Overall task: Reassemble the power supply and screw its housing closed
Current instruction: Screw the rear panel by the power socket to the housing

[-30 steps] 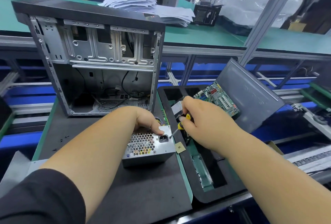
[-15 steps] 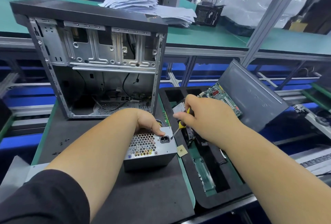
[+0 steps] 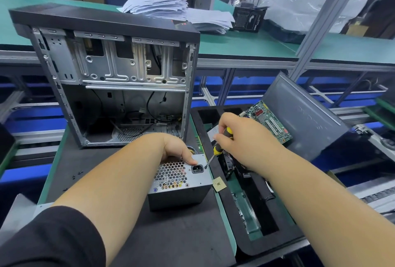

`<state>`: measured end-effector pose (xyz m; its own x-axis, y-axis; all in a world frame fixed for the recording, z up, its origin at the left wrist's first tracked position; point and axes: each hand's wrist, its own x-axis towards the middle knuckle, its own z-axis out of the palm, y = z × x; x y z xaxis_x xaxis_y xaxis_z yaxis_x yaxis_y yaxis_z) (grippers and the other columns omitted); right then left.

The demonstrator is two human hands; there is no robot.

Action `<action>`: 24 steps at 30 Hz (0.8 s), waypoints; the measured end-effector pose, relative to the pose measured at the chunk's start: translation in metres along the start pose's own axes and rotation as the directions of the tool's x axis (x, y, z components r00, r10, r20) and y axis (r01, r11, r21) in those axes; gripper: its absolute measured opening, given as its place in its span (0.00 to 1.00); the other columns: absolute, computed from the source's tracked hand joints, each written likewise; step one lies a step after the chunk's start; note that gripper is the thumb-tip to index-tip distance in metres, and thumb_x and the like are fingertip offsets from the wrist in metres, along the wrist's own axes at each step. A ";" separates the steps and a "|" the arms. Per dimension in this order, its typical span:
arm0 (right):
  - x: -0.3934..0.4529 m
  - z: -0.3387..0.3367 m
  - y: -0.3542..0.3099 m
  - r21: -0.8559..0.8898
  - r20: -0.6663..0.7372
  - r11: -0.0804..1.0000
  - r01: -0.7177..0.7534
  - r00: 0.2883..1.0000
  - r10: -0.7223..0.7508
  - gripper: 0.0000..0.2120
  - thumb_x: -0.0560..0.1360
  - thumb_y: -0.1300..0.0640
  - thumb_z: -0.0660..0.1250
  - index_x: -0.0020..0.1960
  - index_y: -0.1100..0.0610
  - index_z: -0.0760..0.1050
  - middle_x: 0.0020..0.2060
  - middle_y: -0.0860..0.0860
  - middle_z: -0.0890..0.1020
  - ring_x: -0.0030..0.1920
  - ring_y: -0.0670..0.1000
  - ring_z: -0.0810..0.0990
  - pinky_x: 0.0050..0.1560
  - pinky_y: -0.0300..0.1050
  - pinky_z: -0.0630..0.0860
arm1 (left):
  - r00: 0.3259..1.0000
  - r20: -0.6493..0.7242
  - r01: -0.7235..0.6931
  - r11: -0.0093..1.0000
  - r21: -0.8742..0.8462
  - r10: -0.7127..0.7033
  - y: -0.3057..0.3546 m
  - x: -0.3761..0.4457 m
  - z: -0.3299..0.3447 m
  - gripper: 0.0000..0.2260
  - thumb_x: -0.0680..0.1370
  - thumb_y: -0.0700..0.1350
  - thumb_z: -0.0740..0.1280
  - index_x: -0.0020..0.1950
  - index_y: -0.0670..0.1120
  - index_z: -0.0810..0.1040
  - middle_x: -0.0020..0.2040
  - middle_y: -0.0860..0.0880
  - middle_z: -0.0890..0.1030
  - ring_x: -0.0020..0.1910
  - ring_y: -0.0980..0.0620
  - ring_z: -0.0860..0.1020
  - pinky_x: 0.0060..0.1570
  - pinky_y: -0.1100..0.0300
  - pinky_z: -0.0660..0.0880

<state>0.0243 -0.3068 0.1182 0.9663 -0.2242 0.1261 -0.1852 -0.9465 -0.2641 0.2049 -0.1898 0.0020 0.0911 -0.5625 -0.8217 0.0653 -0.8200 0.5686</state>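
- Two hands share this step: the left hand point(image 3: 178, 149) rests on top of the power supply point(image 3: 179, 183), thumb pressed on the face just above the socket, while the right hand point(image 3: 239, 138) has its fingers curled round the yellow-and-black screwdriver point(image 3: 218, 149).
- The power supply sits at lower centre of the frame on the dark mat point(image 3: 149, 234), its honeycomb grille facing up, in front of the open computer case point(image 3: 115, 78).
- The screwdriver tip meets the housing at the right edge of the upper face, just beside the socket; whether a screw is already seated there is too small to tell.
- To do it well, I judge the shaft should line up with the screw's axis; it now slants, which risks the tip slipping out.
- The left hand should press down firmly so the box does not skid across the mat under the turning force.
- A small gold chip point(image 3: 219, 184) lies just beside the housing's right corner; a slip could knock it.
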 end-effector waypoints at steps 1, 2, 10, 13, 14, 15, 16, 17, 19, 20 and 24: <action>0.002 0.000 0.000 0.066 0.018 0.998 -0.003 1.000 0.002 0.07 0.77 0.50 0.65 0.46 0.49 0.68 0.35 0.47 0.76 0.36 0.49 0.74 0.33 0.45 0.69 | 1.000 -0.008 0.005 1.000 0.011 -0.005 0.000 0.000 -0.001 0.18 0.78 0.46 0.68 0.64 0.39 0.77 0.57 0.42 0.80 0.53 0.43 0.78 0.65 0.47 0.71; 0.003 0.000 0.000 0.130 0.028 0.991 -0.007 1.000 0.004 0.06 0.75 0.54 0.66 0.45 0.49 0.68 0.37 0.46 0.75 0.38 0.50 0.75 0.35 0.46 0.71 | 1.000 -0.014 0.013 1.000 0.020 -0.012 0.001 0.000 -0.002 0.20 0.78 0.46 0.68 0.66 0.38 0.76 0.58 0.41 0.80 0.54 0.43 0.77 0.65 0.47 0.71; 0.012 0.006 0.002 0.102 0.002 0.992 -0.069 0.998 0.070 0.10 0.77 0.45 0.65 0.47 0.50 0.69 0.34 0.48 0.77 0.34 0.51 0.74 0.35 0.47 0.72 | 0.996 -0.090 0.024 0.993 0.113 -0.014 0.007 -0.001 -0.004 0.22 0.78 0.50 0.68 0.68 0.40 0.76 0.59 0.42 0.79 0.51 0.43 0.75 0.55 0.52 0.72; 0.011 0.006 0.005 0.185 0.031 0.979 -0.088 0.996 0.084 0.05 0.75 0.52 0.66 0.46 0.48 0.69 0.35 0.47 0.77 0.33 0.50 0.73 0.36 0.48 0.74 | 0.987 -0.160 0.013 0.980 0.199 0.020 0.008 -0.001 -0.002 0.21 0.78 0.52 0.68 0.65 0.39 0.77 0.58 0.40 0.78 0.46 0.45 0.75 0.53 0.52 0.74; 0.010 0.006 0.006 0.213 0.037 0.972 -0.098 0.995 0.092 0.05 0.74 0.54 0.65 0.45 0.48 0.69 0.35 0.47 0.77 0.33 0.50 0.72 0.35 0.47 0.73 | 0.982 -0.184 0.010 0.973 0.230 0.034 0.009 -0.001 -0.001 0.22 0.78 0.52 0.68 0.65 0.39 0.76 0.56 0.41 0.78 0.43 0.46 0.74 0.50 0.53 0.74; 0.009 0.006 0.006 0.239 0.041 0.965 -0.105 0.994 0.098 0.05 0.72 0.56 0.65 0.44 0.48 0.69 0.35 0.47 0.76 0.32 0.50 0.72 0.35 0.47 0.72 | 0.978 -0.203 0.005 0.968 0.252 0.048 0.009 -0.001 0.000 0.22 0.78 0.53 0.68 0.65 0.39 0.76 0.55 0.42 0.77 0.42 0.47 0.74 0.48 0.54 0.73; 0.008 0.006 0.006 0.263 0.045 0.959 -0.107 0.994 0.099 0.06 0.71 0.57 0.64 0.44 0.47 0.69 0.34 0.48 0.76 0.32 0.50 0.71 0.34 0.46 0.71 | 0.975 -0.214 -0.003 0.965 0.263 0.061 0.008 -0.001 0.000 0.22 0.78 0.52 0.68 0.66 0.39 0.75 0.54 0.42 0.76 0.43 0.47 0.74 0.47 0.54 0.72; 0.007 0.006 0.006 0.276 0.054 0.955 -0.107 0.994 0.096 0.06 0.71 0.57 0.64 0.44 0.47 0.69 0.34 0.48 0.76 0.32 0.50 0.71 0.33 0.46 0.71 | 0.975 -0.212 -0.012 0.965 0.263 0.070 0.008 -0.001 0.001 0.21 0.79 0.51 0.68 0.66 0.39 0.75 0.54 0.42 0.76 0.45 0.46 0.74 0.48 0.54 0.72; 0.006 0.005 0.005 0.243 0.066 0.964 -0.103 0.994 0.089 0.04 0.72 0.53 0.65 0.43 0.48 0.69 0.35 0.48 0.77 0.33 0.51 0.72 0.34 0.46 0.73 | 0.982 -0.174 -0.030 0.971 0.237 0.073 0.007 -0.004 0.002 0.18 0.80 0.49 0.66 0.66 0.41 0.76 0.55 0.42 0.77 0.49 0.45 0.73 0.51 0.53 0.71; 0.007 0.004 0.003 0.171 0.049 0.981 -0.095 0.995 0.088 0.06 0.74 0.48 0.65 0.43 0.48 0.69 0.35 0.48 0.77 0.34 0.50 0.73 0.35 0.47 0.73 | 0.987 -0.144 -0.038 0.975 0.218 0.071 0.006 -0.005 0.002 0.16 0.81 0.48 0.65 0.66 0.42 0.77 0.55 0.43 0.78 0.50 0.45 0.74 0.52 0.52 0.71; 0.009 0.001 0.000 -0.049 -0.046 0.996 -0.072 0.996 0.070 0.16 0.77 0.37 0.62 0.44 0.50 0.71 0.32 0.47 0.77 0.34 0.50 0.74 0.34 0.46 0.72 | 0.994 -0.086 -0.051 0.978 0.202 0.070 0.008 -0.007 0.002 0.14 0.82 0.47 0.62 0.68 0.46 0.75 0.61 0.44 0.78 0.57 0.45 0.75 0.65 0.49 0.70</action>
<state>0.0333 -0.3090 0.1182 0.9418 -0.3004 0.1512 -0.2631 -0.9382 -0.2250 0.2026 -0.1921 0.0122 0.1810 -0.6073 -0.7735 -0.1410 -0.7944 0.5908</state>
